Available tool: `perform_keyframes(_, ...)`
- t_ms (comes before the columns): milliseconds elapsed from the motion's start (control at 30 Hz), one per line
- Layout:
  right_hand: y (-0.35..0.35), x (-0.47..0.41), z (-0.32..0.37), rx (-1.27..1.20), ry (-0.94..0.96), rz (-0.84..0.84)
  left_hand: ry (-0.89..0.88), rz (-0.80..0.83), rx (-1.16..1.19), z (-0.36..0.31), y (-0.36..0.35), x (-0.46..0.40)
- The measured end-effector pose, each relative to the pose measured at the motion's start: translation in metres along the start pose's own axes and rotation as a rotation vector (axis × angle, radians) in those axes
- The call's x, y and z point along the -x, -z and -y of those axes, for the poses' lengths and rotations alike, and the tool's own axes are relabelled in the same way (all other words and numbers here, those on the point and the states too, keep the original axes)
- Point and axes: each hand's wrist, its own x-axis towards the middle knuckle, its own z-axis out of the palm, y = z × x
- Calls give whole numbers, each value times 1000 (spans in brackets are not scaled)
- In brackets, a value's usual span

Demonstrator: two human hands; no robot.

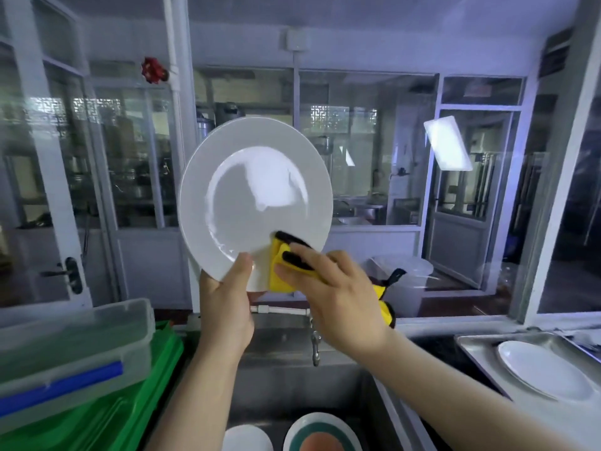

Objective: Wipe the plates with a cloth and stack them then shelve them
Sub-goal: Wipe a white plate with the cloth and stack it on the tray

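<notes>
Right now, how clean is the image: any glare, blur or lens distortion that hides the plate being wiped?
Head view: bright glare patches sit on the well of the held white plate, but its rim reads clearly; the yellow cloth and both hands, left hand and right hand, are fairly sharp; the window frames bow from wide-angle distortion; the background behind the glass is soft, with a bluish cast.
</notes>
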Motion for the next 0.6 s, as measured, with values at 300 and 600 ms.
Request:
perform_keyframes(300, 20, -34, -48, 73, -167, -92, 78, 23, 28, 4, 12, 11)
perform_keyframes(600, 14, -6, 13, -191, 115, 78, 61, -19, 124, 2, 15, 16)
